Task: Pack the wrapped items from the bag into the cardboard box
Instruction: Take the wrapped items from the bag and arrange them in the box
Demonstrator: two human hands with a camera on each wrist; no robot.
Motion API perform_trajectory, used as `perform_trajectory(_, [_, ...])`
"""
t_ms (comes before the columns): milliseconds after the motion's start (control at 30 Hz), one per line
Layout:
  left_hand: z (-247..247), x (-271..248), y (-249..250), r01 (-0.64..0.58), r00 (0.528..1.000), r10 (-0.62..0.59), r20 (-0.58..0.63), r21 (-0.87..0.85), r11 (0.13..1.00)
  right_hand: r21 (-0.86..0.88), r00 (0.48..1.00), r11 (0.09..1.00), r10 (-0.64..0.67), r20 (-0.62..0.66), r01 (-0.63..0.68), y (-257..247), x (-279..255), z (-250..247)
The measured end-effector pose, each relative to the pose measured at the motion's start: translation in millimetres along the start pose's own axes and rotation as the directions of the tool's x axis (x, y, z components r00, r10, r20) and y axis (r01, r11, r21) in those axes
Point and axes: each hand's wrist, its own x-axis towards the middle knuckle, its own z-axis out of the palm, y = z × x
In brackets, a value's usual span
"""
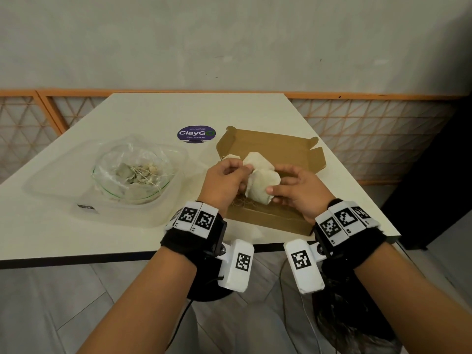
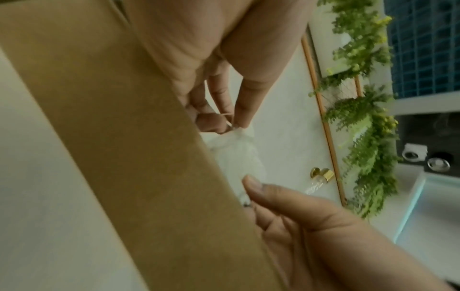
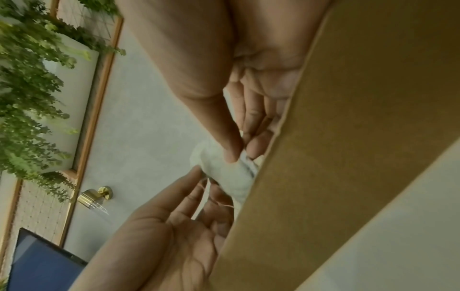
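Note:
An open cardboard box (image 1: 270, 145) lies on the right of the white table (image 1: 153, 111). Both hands hover over it with a cream wrapped item (image 1: 264, 186) between them. My left hand (image 1: 242, 172) pinches the item's left end, where a thin string trails. My right hand (image 1: 273, 194) pinches its near end between thumb and fingers. The left wrist view shows thumb and forefinger closed on the wrap (image 2: 239, 155) behind the box wall (image 2: 124, 147). Another wrapped item (image 1: 232, 157) rests in the box. A clear plastic bag (image 1: 132, 172) to the left holds several more.
A purple round sticker (image 1: 196, 134) is stuck to the table behind the box. The table's near edge (image 1: 102, 259) runs just under my wrists. An orange lattice railing (image 1: 370, 139) stands beyond the table. A small label (image 1: 85, 207) lies at the bag's front.

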Motion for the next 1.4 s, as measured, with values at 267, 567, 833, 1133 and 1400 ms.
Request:
perform_trajectory(267, [-5.7, 2.9, 5.0, 0.092, 0.995, -0.088, 0.038, -0.100, 0.991, -0.036, 0.995, 0.997, -0.067, -0.076, 0.065, -12.3, -3.5, -15.4])
perform_trajectory(567, [-22.4, 8.1, 20.1, -0.048, 0.996, 0.029, 0.083, 0.239, 0.970, -0.179, 0.994, 0.982, -0.073, -0.076, 0.059, -24.9, -3.4, -21.5])
perform_trajectory(833, [-14.4, 19.0, 26.6, 0.014, 0.991, -0.093, 0.094, 0.622, 0.783, -0.419, 0.991, 0.907, -0.095, -0.090, 0.049, -35.5, 4.1, -19.4])
perform_trajectory(1133, [3.3, 28.3, 29.0, -0.006, 0.998, -0.049, 0.034, 0.875, 0.484, -0.671, 0.998, 0.740, 0.029, -0.052, -0.057, -33.4, 11.5, -16.9])
perform_trajectory(1400, [-10.7, 25.6, 39.6, -0.219, 0.976, 0.109, 0.190, 0.878, 0.427, -0.838, 1.000, 0.545, -0.020, -0.002, 0.009, -50.5, 9.9, -22.8])
